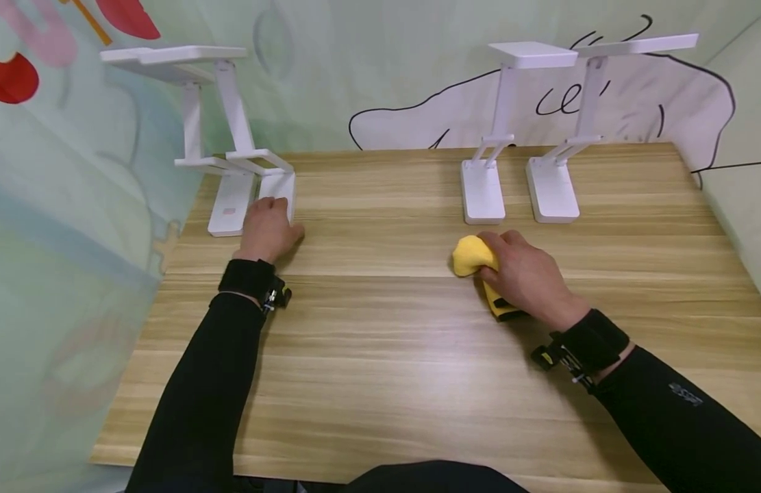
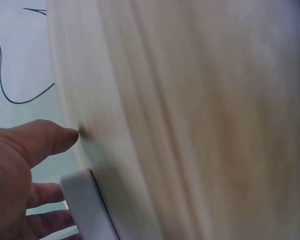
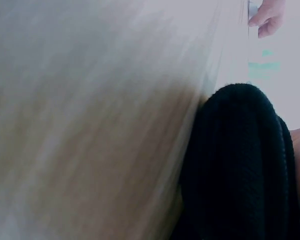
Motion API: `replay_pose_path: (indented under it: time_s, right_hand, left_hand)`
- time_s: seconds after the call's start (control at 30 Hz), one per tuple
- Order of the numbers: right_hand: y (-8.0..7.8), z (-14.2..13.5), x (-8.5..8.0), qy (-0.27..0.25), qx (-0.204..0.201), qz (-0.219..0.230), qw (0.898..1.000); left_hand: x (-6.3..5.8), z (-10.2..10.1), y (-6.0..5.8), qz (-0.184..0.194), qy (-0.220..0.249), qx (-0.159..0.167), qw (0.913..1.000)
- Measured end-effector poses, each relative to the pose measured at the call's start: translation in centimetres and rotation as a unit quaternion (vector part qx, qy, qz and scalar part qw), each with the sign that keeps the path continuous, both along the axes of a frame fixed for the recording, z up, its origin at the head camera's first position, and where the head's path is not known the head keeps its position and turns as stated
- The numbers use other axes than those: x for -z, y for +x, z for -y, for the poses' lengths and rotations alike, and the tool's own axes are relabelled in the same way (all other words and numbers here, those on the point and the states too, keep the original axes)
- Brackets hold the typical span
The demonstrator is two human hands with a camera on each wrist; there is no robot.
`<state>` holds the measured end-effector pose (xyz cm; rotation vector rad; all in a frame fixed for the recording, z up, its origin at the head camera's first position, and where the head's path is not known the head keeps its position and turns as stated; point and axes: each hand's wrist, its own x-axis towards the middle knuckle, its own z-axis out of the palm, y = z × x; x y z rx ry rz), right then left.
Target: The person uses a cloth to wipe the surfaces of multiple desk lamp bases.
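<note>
1. On pale wood-grain tabletop, right side: soft yellow-and-black fabric cloth, bunched, just nearer than a white upright desk lamp with flat oblong base.
2. For good contact, better to spread more fabric under the palm; probably too small a working face in this wad.
3. Best to follow the grain in even, overlapping strokes, easing off beside the lamp base; likely easy to nudge.
4. Right hand: clamped on the cloth, thumb and fingers curled in, yellow bulge out past the fingertips, black fold below. In right wrist view, dark plush close along the wood; cannot tell how firmly pressed.
5. Left hand: fingers laid on the base of a white slim-armed left-side desk lamp, thumb spread apart from it in left wrist view. Not wrapped round anything; cannot tell how much weight on it.
6. At that lamp, wise to steady low and level at the base; second white left-side lamp with matching base close alongside, so easy to knock.
</note>
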<state>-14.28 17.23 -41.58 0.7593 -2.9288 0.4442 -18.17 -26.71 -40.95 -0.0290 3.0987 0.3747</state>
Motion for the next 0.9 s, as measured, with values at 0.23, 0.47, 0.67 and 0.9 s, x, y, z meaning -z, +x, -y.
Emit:
replay_pose_path:
  time_s: [0.23,0.47,0.67,0.9]
  right_hand:
    - [0.0,0.0,0.1,0.005,-0.003,0.004,1.0]
    - [0.0,-0.1,0.0,0.003,-0.003,0.005,1.0]
    - [0.2,-0.1,-0.1,0.007,-0.003,0.019,1.0]
    - [0.6,0.2,-0.3,0.025,0.008,0.057,0.998]
  left_hand:
    - [-0.3,-1.4,0.5,0.01,0.014,0.025,0.9995]
    - [-0.6,-3.4,1.3,0.03,0.005,0.068,0.9972]
    - [-0.4,-5.1,2.0,0.013,-0.001,0.092,0.9957]
    - [-0.5,-7.5,3.3,-0.006,-0.013,0.125,0.992]
